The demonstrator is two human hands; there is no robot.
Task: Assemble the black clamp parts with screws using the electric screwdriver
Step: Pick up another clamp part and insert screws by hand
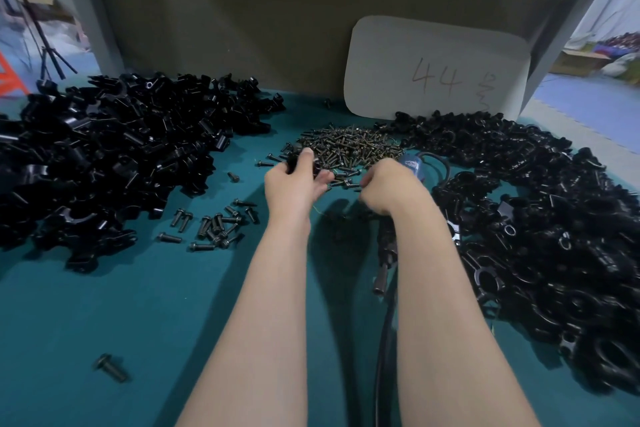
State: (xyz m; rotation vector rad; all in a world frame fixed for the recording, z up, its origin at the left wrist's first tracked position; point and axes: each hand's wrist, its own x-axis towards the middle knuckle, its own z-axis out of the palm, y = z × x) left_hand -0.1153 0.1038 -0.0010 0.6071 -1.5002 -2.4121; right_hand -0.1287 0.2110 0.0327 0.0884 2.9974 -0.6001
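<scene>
A: Teal table (138, 305), two heaps of black clamp parts. Left heap (104, 156), right heap (536, 218). Screw pile (349, 146) sits between them, toward the back.

B: Hands?

A: Left hand (294, 184) has its fingers curled round one clamp part (294, 161), at the near edge of the screw pile. Right hand (388, 187) is just beside it, knuckles toward the camera, fingers curled under. The tips are hidden, so I cannot tell whether they pinch anything.

B: Screwdriver?

A: Electric screwdriver (386, 253) lies on the table beside the right wrist, partly covered by the right forearm. Its cable (381, 357) runs to the bottom edge between the forearms.

B: Clutter?

A: Loose bolts (214, 225) are scattered left of the left forearm, and a single bolt (112, 367) lies front left, well apart. Blue object (410, 163) is just beyond the right hand, half hidden by it. Grey card (436, 69) marked "44" leans on the back wall behind the right heap.

B: Anything blocking?

A: Both forearms cover the middle of the table. The right heap crowds close to the right forearm.
</scene>
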